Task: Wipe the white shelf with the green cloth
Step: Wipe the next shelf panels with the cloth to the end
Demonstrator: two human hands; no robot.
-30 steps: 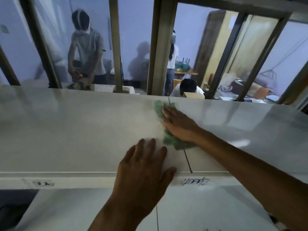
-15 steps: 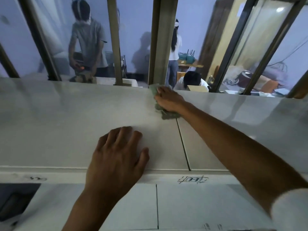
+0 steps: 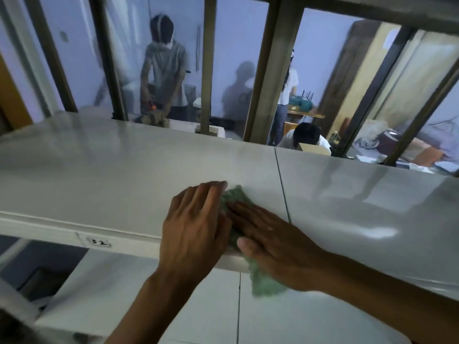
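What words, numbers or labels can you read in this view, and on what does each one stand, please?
"32": handwritten in dark ink on a small label on the front edge of the white shelf.
Pale sheet on the brown door far right: too blurred to read.
Nothing else legible; the green cloth under the right hand and beside the left hand bears no text.

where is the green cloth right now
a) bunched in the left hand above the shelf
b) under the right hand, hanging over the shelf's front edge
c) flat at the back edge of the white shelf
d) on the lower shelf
b: the crumpled green cloth sits under the flat right hand and droops past the front edge of the glossy white shelf.
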